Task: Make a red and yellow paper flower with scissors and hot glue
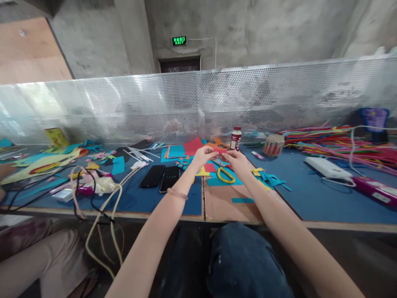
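Between my two hands, above the table, is a small piece of red paper [220, 150]. The fingers of my left hand [205, 155] pinch its left side. At its right side, my right hand [237, 160] grips it with thumb and fingertips. Scissors with yellow handles [226, 175] lie just below my hands on a blue paper sheet [212, 181]. A larger red sheet [192, 146] and a light blue sheet [176, 151] rest behind my left hand. Behind my right hand stands a bottle with a dark red cap [236, 138].
Two phones [152, 176] lie left of my forearm. Cables [119, 194] hang over the table's front edge. Colourful pipe cleaners [338, 145], a white power bank [328, 167] and a jar-like container [273, 145] are on the right. A perforated metal screen [173, 107] runs behind; another person's legs [52, 256] show at left.
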Demonstrator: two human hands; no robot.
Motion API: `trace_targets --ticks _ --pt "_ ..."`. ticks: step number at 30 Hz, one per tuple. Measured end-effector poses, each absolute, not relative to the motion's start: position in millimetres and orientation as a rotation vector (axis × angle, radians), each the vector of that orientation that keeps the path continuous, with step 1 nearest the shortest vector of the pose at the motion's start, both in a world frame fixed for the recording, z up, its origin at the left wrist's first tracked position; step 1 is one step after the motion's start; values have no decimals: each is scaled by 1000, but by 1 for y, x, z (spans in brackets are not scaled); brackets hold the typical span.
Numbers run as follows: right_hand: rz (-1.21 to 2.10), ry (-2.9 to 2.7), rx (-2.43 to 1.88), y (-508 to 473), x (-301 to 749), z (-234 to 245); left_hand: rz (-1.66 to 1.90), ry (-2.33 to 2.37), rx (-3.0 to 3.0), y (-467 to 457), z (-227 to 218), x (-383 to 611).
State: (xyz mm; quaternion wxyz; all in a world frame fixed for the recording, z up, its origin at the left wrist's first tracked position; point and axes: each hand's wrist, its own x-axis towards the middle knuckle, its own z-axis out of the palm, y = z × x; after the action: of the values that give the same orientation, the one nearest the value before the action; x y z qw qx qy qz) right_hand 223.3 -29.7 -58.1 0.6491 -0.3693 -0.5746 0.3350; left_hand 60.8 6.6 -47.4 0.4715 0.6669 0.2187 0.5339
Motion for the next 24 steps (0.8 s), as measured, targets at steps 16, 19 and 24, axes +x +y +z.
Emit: trace_targets --ticks 16,19,24 --pt "797 -1329 -768 -27 225 -60 1349 572 1669 8 -47 62" --pt "818 -1374 -796 -27 223 -62 1346 576 1673 8 -48 62" --pt "816 -1391 -853 -27 223 -65 1329 599 1677 10 -50 64"
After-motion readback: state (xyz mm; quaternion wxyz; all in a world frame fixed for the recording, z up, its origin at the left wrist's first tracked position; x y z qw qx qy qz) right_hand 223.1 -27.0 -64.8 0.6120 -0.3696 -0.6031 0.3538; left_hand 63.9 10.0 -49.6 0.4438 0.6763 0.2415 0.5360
